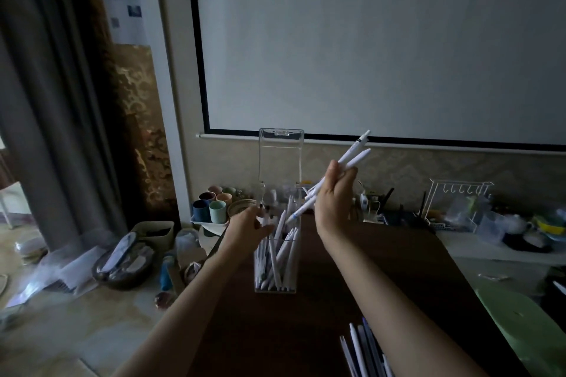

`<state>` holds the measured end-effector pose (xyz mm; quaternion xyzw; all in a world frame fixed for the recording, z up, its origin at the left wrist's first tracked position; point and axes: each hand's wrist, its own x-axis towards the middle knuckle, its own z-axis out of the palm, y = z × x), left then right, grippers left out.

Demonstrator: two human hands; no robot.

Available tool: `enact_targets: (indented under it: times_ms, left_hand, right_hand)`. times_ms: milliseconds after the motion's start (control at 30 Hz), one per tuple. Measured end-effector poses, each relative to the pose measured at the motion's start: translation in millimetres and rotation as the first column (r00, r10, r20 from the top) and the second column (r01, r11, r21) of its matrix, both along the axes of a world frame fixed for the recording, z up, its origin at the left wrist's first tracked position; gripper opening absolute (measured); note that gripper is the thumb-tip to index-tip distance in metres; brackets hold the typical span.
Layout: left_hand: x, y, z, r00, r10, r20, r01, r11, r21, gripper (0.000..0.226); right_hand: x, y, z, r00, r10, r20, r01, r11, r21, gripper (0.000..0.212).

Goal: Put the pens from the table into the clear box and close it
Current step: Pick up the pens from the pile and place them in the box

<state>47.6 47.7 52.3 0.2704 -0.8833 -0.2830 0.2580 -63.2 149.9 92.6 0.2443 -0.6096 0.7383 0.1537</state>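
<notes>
A tall clear box (275, 285) stands on the dark wooden table (382, 269), holding several white pens. Its clear lid (281, 153) is swung upright at the back. My right hand (333, 205) is raised just right of the box's open top, shut on two or three white pens (355, 156) that slant down toward the opening. My left hand (249, 231) rests against the box's upper left edge, fingers touching it. More white pens (360, 352) lie on the table near the front edge.
On the floor to the left stand a tray of coloured cups (209, 210), a basket (154, 234) and bags. A white wire rack (459, 199) and containers sit at the right on a low shelf. A green object (526, 324) lies beside the table's right edge.
</notes>
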Motion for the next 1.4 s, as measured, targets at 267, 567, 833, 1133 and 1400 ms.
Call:
enact_targets:
  times_ms: [267, 567, 833, 1133, 1400]
  left_hand:
    - [20.4, 9.9, -49.8, 0.995, 0.038, -0.094, -0.022, 0.986, 0.165, 0.091]
    - [26.2, 9.1, -64.3, 0.99, -0.084, -0.111, 0.126, 0.887, 0.445, 0.071]
    - [30.7, 6.1, -61.0, 0.986, -0.102, -0.13, 0.15, 0.882, 0.448, 0.055]
    - [53.9, 31.4, -69.8, 0.99, 0.068, -0.127, -0.032, 0.964, 0.265, 0.058]
    - [71.7, 108.7, -103.9, 0.993, -0.011, -0.12, 0.05, 0.945, 0.325, 0.018]
  right_hand:
    - [11.0, -30.1, -41.1, 0.967, 0.117, -0.228, -0.06, 0.969, 0.241, 0.012]
    - [23.3, -24.2, -51.0, 0.959, 0.284, -0.009, -0.21, 0.727, 0.654, 0.017]
    - [17.5, -12.8, -33.9, 0.875, 0.366, 0.315, -0.483, 0.682, 0.55, 0.044]
    - [23.5, 38.2, -39.7, 0.884, 0.446, 0.143, -0.452, 0.733, 0.508, 0.037]
    - [5.0, 174.5, -100.8, 0.986, 0.004, 0.167, -0.148, 0.484, 0.862, 0.016]
